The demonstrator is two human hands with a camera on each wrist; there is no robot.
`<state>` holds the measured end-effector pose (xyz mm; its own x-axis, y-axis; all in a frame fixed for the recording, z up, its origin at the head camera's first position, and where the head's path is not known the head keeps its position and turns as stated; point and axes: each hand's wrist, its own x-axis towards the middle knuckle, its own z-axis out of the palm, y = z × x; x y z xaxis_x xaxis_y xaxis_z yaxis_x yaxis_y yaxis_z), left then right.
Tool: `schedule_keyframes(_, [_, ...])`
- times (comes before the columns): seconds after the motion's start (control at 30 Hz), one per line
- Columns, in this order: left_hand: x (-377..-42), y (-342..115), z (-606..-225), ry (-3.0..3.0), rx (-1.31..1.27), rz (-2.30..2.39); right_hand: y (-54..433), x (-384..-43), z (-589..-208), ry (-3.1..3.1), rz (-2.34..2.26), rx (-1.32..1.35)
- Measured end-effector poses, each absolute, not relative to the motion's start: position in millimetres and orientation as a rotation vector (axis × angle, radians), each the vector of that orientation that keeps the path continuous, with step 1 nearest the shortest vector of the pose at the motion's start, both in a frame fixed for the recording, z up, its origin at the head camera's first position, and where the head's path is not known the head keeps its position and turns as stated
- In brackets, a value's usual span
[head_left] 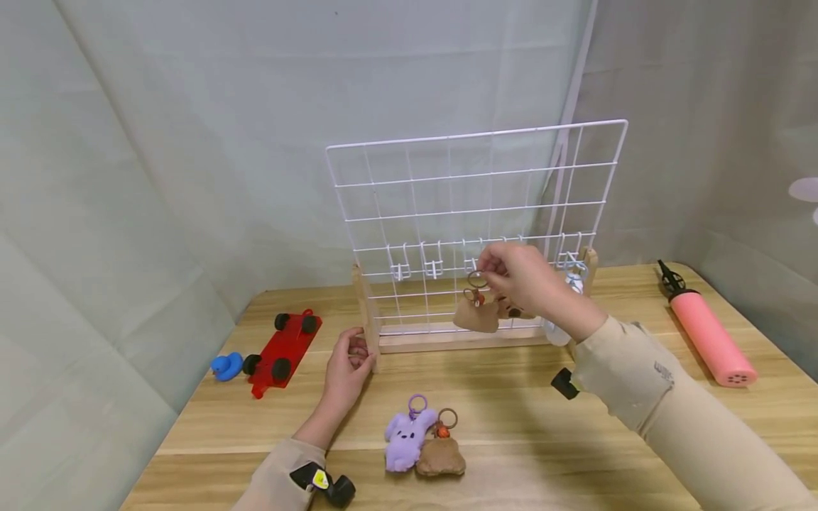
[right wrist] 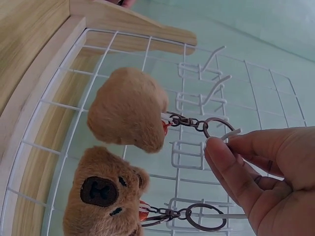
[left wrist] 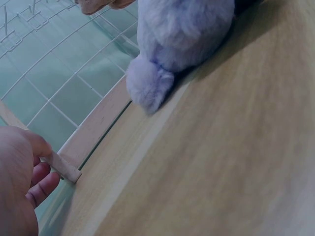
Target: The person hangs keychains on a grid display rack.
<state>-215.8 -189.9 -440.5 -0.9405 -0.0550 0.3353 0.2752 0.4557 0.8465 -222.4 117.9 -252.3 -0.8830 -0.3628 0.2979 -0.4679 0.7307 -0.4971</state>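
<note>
The worktop (head_left: 211, 454) carries everything, and on it stands the white wire grid rack (head_left: 471, 211). A pink hand pump (head_left: 706, 333) lies right of the rack; an upturned red toy car (head_left: 284, 349) lies left of it. At the rack's near left corner, the left hand (head_left: 347, 365) has its fingers curled about the left wooden post (head_left: 364, 305), probably to steady it. In front of the rack's hook row, the right hand (head_left: 520, 277) pinches the light-brown plush keychain (right wrist: 128, 110) by its ring, the fingers closed on the metal. A brown bear keychain (right wrist: 106, 191) hangs from the rack just beside it, and a pale pendant (head_left: 557, 333), half hidden, hangs at the rack's right end. Nearer the person than the rack lie a purple puppy keychain (head_left: 405, 441) and a darker brown plush keychain (head_left: 441, 458). A blue rubber duck (head_left: 226, 366) sits left of the rack. Two hooks toward the rack's left are bare.

The step seems to be hanging the pinched plush: the key ring (right wrist: 205, 129) meets a hook tip, though whether it is threaded I cannot tell. Next calls for seating it fully, then releasing.
</note>
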Motion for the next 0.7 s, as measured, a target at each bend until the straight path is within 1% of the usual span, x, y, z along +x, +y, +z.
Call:
schedule_keyframes(0.13, [-216.9,-190.6,-442.3,-2.382,-0.202,-1.487,117.4,-222.6,-252.6,-2.757,0.861,0.661])
schedule_keyframes(0.4, [-219.7,-188.9,-442.4,-2.424,-0.15,-1.453,115.8,-223.2,-252.8,-2.762,0.841,0.669])
schedule_keyframes(0.7, [-218.1,-191.6,-444.5,-2.382,-0.214,-1.458,114.5,-223.7,-253.4,-2.745,0.821,0.698])
